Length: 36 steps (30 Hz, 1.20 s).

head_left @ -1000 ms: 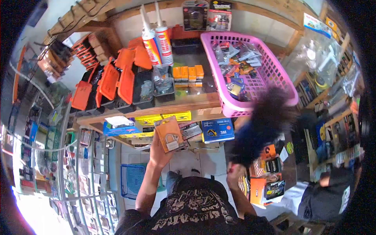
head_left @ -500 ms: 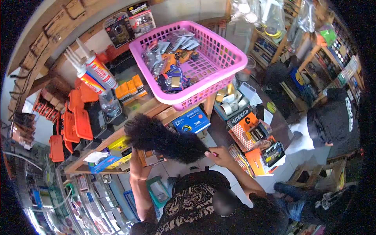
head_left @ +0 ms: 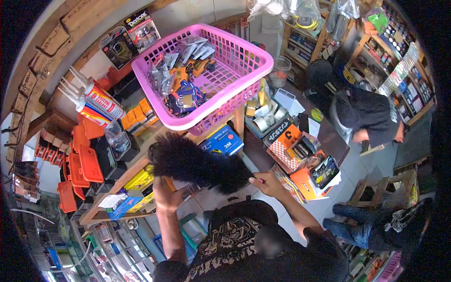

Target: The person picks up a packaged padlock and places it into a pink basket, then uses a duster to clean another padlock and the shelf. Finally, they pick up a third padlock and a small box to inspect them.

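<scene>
A fluffy black duster (head_left: 202, 167) stretches across the space in front of my chest. My right hand (head_left: 270, 184) is closed around its pink handle (head_left: 256, 181) at the right end. My left hand (head_left: 167, 193) is raised under the duster's left end, close against the bristles. The bristles cover its fingertips, so their grip cannot be made out. Beyond the duster stands a pink plastic basket (head_left: 206, 121) holding packaged padlocks and other small packets. A blue 3M box (head_left: 224, 140) lies below the basket.
Orange-lidded boxes (head_left: 84, 163) and sealant tubes (head_left: 101, 103) line the left bench. On the dark table (head_left: 331, 145) at right are tape rolls (head_left: 270, 122) and an orange carton (head_left: 307, 183). Another person in dark clothes (head_left: 366, 117) bends down at the right, near shelves.
The view has turned, so the basket and bench sit further left. The duster stays between my hands. At right, the other person's back and arms now show more fully.
</scene>
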{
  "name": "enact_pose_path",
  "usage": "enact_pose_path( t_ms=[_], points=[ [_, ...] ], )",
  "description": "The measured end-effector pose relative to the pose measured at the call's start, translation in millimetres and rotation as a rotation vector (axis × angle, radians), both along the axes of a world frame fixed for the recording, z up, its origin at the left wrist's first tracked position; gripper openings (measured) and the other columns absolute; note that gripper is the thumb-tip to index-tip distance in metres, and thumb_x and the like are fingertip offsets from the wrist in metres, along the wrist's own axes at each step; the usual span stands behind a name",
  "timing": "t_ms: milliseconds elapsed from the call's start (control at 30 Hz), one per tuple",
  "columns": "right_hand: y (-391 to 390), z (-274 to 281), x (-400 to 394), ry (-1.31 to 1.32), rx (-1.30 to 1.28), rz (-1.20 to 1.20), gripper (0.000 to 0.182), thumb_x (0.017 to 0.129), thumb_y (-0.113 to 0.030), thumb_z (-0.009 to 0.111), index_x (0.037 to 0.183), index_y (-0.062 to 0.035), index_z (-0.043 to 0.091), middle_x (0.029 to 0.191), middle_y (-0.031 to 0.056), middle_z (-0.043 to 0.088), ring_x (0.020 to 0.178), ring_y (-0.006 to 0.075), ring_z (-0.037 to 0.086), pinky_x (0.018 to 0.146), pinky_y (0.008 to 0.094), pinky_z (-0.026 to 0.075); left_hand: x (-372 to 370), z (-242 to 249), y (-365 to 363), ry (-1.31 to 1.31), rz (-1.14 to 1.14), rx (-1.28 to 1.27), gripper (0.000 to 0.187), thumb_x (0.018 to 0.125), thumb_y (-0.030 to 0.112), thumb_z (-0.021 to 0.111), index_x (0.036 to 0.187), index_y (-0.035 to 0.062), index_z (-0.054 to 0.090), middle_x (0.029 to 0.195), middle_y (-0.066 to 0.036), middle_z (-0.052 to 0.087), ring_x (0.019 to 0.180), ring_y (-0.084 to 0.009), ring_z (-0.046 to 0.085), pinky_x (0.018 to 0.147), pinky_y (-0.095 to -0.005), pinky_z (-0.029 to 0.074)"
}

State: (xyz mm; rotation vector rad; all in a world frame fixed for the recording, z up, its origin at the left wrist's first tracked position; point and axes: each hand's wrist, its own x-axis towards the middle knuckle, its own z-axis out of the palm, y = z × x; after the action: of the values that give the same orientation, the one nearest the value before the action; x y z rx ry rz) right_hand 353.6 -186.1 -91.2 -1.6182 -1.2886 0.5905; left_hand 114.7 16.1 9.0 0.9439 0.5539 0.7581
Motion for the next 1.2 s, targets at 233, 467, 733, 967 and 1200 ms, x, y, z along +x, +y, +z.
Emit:
enact_pose_path(
  t_ms=[233, 467, 733, 967, 1200],
  points=[
    [18.7, 36.6, -20.8, 0.044, 0.016, -0.03, 0.039, 0.093, -0.028, 0.058, 0.069, -0.0001, 0.047, 0.055, 0.0158, 0.04, 0.049, 0.0278, 0.041, 0.05, 0.0386, 0.038, 21.0, -33.6, -16.6, -0.095, -0.044, -0.239, 0.047, 0.096, 0.041, 0.043, 0.132, 0.0121, 0.049, 0.129, -0.003, 0.055, 0.115, -0.0225, 0.053, 0.096, -0.0401, 0.043],
    [10.5, -1.1, -27.3, 0.154, -0.029, -0.007, 0.04, 0.094, -0.027, 0.058, 0.068, 0.0012, 0.046, 0.054, 0.0117, 0.037, 0.05, 0.0187, 0.036, 0.049, 0.0361, 0.035, 7.3, 2.3, 30.4, -0.588, -0.102, 0.012, 0.05, 0.098, 0.047, 0.04, 0.133, 0.0132, 0.048, 0.13, -0.005, 0.055, 0.116, -0.023, 0.054, 0.1, -0.0413, 0.041],
    [27.6, 16.1, -63.2, 0.322, -0.039, -0.063, 0.04, 0.097, -0.024, 0.053, 0.065, -0.0015, 0.045, 0.056, -0.0024, 0.037, 0.056, 0.0068, 0.035, 0.049, 0.0287, 0.031, 55.5, 8.2, -11.8, -0.282, 0.146, -0.118, 0.061, 0.099, 0.051, 0.033, 0.145, 0.0123, 0.032, 0.142, -0.008, 0.044, 0.128, -0.0279, 0.044, 0.111, -0.0445, 0.03],
    [1.4, 0.8, -92.0, 0.315, -0.033, -0.057, 0.042, 0.096, -0.028, 0.055, 0.065, -0.0008, 0.044, 0.054, 0.0056, 0.036, 0.053, 0.0134, 0.035, 0.049, 0.0337, 0.033, 52.1, 26.7, 2.6, -0.413, 0.153, -0.004, 0.064, 0.1, 0.051, 0.028, 0.145, 0.0065, 0.033, 0.145, -0.008, 0.039, 0.131, -0.0272, 0.039, 0.113, -0.0418, 0.025],
    [12.8, 2.6, -101.0, 0.314, -0.054, -0.059, 0.041, 0.094, -0.023, 0.058, 0.062, -0.0026, 0.042, 0.054, 0.011, 0.04, 0.047, 0.0223, 0.04, 0.048, 0.0375, 0.033, 26.7, -18.2, -18.5, -0.338, 0.167, -0.097, 0.072, 0.092, 0.057, 0.039, 0.143, 0.0066, 0.036, 0.141, -0.012, 0.044, 0.128, -0.0311, 0.042, 0.111, -0.0468, 0.028]
  ],
)
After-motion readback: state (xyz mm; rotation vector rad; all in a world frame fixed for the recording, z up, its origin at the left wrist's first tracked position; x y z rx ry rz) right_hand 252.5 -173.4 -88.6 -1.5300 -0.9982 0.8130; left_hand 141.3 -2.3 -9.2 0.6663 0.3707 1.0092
